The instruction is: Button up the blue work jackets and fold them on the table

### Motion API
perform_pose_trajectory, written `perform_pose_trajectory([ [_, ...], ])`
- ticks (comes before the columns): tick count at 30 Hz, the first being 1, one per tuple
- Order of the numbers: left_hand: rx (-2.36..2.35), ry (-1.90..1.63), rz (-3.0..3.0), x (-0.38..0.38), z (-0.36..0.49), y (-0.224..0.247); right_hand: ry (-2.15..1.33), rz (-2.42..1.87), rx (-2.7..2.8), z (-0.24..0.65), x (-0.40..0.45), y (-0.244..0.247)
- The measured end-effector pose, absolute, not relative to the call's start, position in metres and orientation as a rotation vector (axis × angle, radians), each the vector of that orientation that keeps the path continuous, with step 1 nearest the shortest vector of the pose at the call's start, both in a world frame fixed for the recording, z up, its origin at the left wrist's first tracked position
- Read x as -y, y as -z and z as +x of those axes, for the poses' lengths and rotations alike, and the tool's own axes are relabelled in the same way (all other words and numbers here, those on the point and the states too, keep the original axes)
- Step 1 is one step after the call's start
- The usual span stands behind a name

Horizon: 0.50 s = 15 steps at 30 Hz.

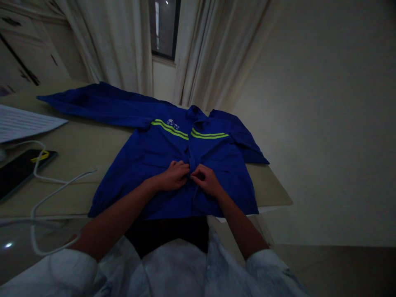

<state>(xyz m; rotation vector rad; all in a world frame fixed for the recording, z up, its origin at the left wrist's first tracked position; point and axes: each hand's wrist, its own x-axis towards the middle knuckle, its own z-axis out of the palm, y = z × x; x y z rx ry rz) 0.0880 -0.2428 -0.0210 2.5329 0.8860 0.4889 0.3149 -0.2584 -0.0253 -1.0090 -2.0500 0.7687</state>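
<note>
A blue work jacket (pixel 173 152) with yellow-green stripes across the chest lies front side up on the table, its collar away from me. My left hand (pixel 175 175) is at the jacket's front opening, fingers bent and closed on the edge of the cloth. Just to the right, my right hand (pixel 206 178) pinches the same front edge between thumb and fingertips. The two hands nearly meet at the middle of the jacket. Whether a button or other fastener is between the fingers is too small and dark to tell.
The table (pixel 83 148) has its right edge close to the jacket. On the left lie a dark phone (pixel 18 171), a white cable (pixel 52 198) hanging over the front edge, and a printed sheet (pixel 27 123). Curtains (pixel 213 53) and a wall stand behind.
</note>
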Motion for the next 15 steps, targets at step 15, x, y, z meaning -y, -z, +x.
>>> perform_pose_trajectory([
  [15,-0.835,-0.478,2.452,0.2353,0.0853,0.0233,-0.668,-1.057,2.025,0.3087,0.2614,0.0213],
])
